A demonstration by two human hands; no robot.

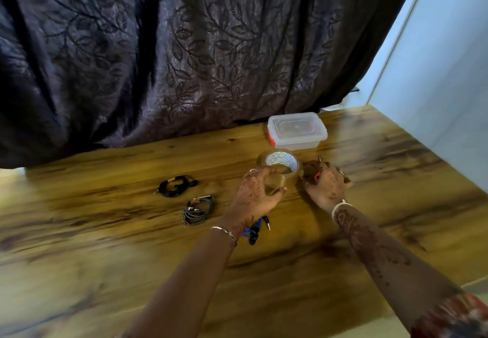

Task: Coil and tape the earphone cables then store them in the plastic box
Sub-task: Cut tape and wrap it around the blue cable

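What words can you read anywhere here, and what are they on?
Tape roll: blue printed writing on its white inner core, too blurred to read.
Plastic box: no writing I can make out.
Nothing else shows any text.

- A dark curtain [184,47] with a leaf-and-branch pattern is hanging in heavy folds across the back, its hem resting along the far edge of the table.
- A wooden table [118,245] with streaky yellow-brown grain is filling the lower half of the view and is looking blurred toward the near side.
- A pale wall [449,60] is standing at the right, running along the table's right edge.
- A white strip [401,29] is slanting up between curtain and wall.
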